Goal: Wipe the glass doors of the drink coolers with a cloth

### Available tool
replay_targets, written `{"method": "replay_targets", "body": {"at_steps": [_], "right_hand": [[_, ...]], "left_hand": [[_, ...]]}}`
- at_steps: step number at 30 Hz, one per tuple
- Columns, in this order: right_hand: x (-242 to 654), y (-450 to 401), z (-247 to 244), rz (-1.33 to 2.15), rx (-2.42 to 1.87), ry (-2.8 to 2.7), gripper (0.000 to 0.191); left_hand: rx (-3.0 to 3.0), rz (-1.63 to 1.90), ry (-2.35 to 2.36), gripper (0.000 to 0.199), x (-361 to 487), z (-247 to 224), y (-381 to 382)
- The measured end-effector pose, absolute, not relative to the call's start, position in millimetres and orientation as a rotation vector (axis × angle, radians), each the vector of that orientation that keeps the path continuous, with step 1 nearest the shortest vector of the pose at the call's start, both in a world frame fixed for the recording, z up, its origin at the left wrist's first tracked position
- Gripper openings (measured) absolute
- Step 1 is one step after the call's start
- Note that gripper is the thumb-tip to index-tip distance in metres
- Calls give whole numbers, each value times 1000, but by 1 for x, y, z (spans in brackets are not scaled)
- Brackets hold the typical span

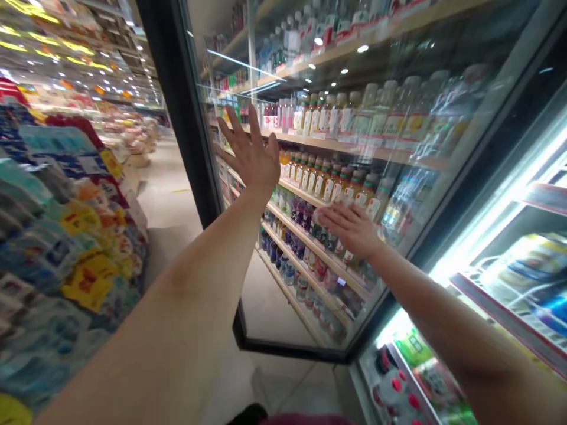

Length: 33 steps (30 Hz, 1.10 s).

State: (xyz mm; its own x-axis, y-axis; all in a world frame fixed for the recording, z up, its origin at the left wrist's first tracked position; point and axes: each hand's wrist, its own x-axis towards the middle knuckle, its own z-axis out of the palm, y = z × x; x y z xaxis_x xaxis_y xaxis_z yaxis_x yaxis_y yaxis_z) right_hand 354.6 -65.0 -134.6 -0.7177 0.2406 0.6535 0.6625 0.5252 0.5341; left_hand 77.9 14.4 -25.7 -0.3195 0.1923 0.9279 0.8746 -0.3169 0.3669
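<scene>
On the head feed, the only view I have, both arms reach forward from the near edge, with the hands raised in front of a tall glass door (274, 307) in a black door frame (186, 100). The left hand (250, 159) is up near the door's left edge, its fingers (254, 127) spread wide and open, gripping nothing. The right hand (349, 227) is lower and farther right, also open and flat, with its fingers (336, 215) spread over the glass. Neither hand is closed on anything. I cannot tell whether either palm actually touches the glass, though the right looks the closer of the two.

Behind the pane are wooden shelves (341, 144) packed with plastic drink bottles (336, 115); I cannot tell whether I am seeing them through the glass or reflected in it. To the right, past the door's dark far edge, is a brightly lit cooler interior (509, 283), with red-capped bottles (396, 386) low down near the bottom edge. On the left stands a display of bagged goods (57, 236) with yellow price tags (86, 283), and between it and the door frame runs the open strip of the aisle floor (166, 200), under rows of ceiling lights (53, 35).
</scene>
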Motion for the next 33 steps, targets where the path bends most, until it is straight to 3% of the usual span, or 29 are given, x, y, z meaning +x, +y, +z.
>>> {"method": "replay_targets", "body": {"at_steps": [6, 13, 19, 26, 33], "right_hand": [[398, -52, -84, -1010, -970, -1486, 52], [396, -66, -127, -1065, -899, -2068, 52], [431, -55, -109, -1067, -910, -1399, 52], [421, -71, -161, -1185, -854, -1886, 54], [442, -61, -139, -1054, -889, -1375, 53]], "left_hand": [[-1351, -1638, -1425, 89, 76, -24, 16], [-1484, -1630, -1335, 85, 72, -25, 15], [-1549, -1657, -1273, 93, 68, -24, 18], [-1579, -1730, -1195, 89, 65, -26, 26], [-1506, -1642, -1216, 77, 61, -28, 36]]}}
